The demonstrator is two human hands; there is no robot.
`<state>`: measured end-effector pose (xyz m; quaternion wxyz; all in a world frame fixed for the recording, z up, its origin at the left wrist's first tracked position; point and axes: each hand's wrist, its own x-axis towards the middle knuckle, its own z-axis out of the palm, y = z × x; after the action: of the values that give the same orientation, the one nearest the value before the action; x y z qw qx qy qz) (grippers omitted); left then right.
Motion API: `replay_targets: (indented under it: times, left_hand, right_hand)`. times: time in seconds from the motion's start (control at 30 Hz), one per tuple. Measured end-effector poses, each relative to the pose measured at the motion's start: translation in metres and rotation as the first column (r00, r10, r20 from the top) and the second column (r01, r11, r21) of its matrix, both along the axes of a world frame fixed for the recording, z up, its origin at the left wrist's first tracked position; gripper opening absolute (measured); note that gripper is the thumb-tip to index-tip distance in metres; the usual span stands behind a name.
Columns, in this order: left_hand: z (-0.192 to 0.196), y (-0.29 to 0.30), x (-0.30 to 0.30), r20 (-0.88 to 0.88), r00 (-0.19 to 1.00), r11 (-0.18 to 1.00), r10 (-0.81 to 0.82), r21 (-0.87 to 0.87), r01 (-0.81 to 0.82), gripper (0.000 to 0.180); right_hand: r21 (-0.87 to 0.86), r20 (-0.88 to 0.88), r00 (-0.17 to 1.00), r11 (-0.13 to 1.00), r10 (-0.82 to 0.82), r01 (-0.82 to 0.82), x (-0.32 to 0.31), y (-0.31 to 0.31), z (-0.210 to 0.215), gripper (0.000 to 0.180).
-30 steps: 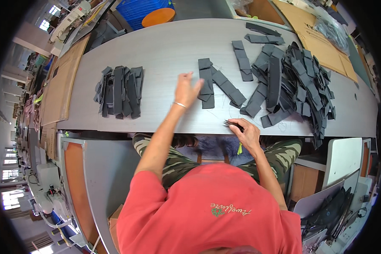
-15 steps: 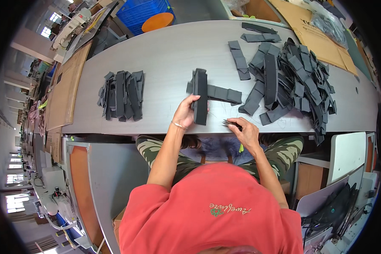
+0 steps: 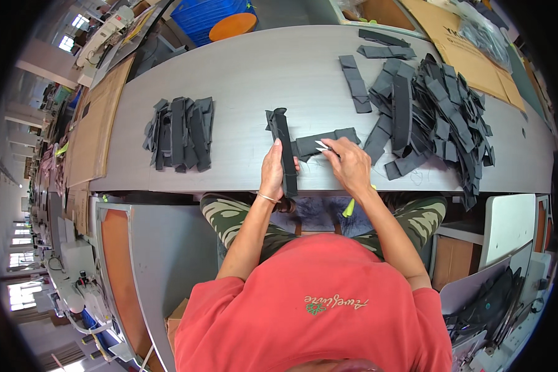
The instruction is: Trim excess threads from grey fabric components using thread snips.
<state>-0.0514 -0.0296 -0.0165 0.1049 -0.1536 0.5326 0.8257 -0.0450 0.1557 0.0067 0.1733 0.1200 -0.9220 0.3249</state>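
Note:
My left hand (image 3: 271, 172) is closed around a bundle of dark grey fabric strips (image 3: 284, 142), held lengthwise near the table's front edge. Just right of the bundle, another folded grey strip (image 3: 313, 144) lies crosswise, its left end close to the held strips. Over this strip is my right hand (image 3: 351, 166), its fingers closed on small thread snips (image 3: 322, 146) with bright pointed blades aimed left. The palm hides the rest of the snips. A yellow-green tab (image 3: 349, 208) shows below my right wrist; what it hangs from is unclear.
A neat stack of grey strips (image 3: 178, 134) sits on the left of the grey table (image 3: 242, 68). A large loose heap of strips (image 3: 449, 115) covers the right, partly over the front edge. Cardboard (image 3: 462, 53) lies beyond it; a blue crate (image 3: 198, 18) stands behind the table.
My right hand has moved up and left to the crosswise strip, and the snips' blades now point over it. The bundle in my left hand has tilted and come slightly nearer.

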Motion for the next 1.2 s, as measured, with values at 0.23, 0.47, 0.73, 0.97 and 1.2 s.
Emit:
replay_targets:
  times: [0.23,0.47,0.73,0.97,1.2]
  left_hand:
    - [0.002,-0.003,0.0,-0.039,0.999,0.996,0.001,-0.085,-0.005,0.041]
    - [0.001,-0.007,-0.001,-0.031,1.0,0.993,0.003,-0.117,-0.007,0.039]
    - [0.0,-0.021,0.002,-0.002,0.995,0.989,-0.104,-0.104,0.103,0.041]
    - [0.029,-0.01,0.009,0.101,0.995,0.932,0.008,0.36,-0.044,0.048]
    - [0.034,0.004,0.016,-0.038,0.975,0.862,-0.219,0.461,0.212,0.044]
  right_hand:
    - [0.004,0.085,0.994,0.998,0.067,-0.068,-0.028,-0.02,-0.007,0.019]
    - [0.061,0.104,0.991,0.994,0.087,-0.094,-0.039,-0.039,-0.014,0.018]
    - [-0.006,0.174,0.983,0.998,-0.061,0.063,-0.048,-0.045,-0.014,0.015]
    - [-0.345,0.139,0.989,0.939,0.058,-0.007,-0.01,-0.025,0.025,0.019]
    - [-0.15,-0.149,0.988,0.988,0.023,-0.046,0.005,-0.025,0.027,0.017]
